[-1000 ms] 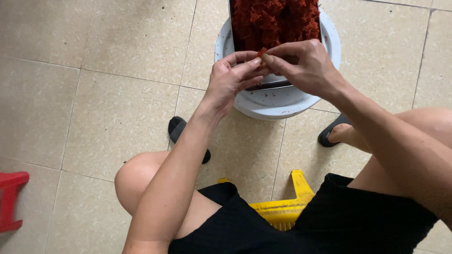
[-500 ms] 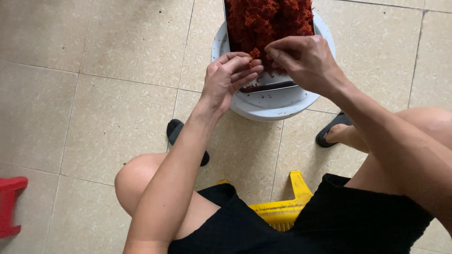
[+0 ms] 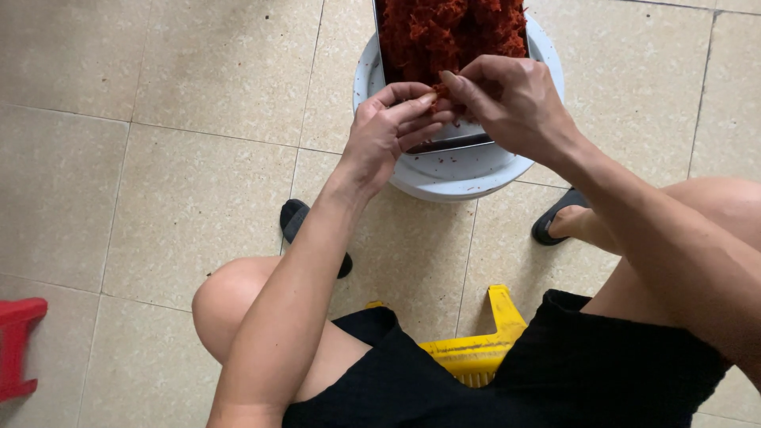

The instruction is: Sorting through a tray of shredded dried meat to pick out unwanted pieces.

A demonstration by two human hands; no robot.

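Both hands meet over the metal tray [image 3: 444, 136] on the white bucket [image 3: 468, 170]; the left hand [image 3: 388, 135] and right hand [image 3: 511, 107] have their fingers pinched together on a red shred [image 3: 441, 91].

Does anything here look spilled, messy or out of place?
Only a little. Small red flecks dot the white bucket lid below the metal tray, crumbs from the red shredded stuff piled in it. Both hands, left and right, pinch a bit of it between them. The floor looks unspilled.

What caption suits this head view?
Seated person's left hand and right hand pinch red shreds from a metal tray on a white tub.
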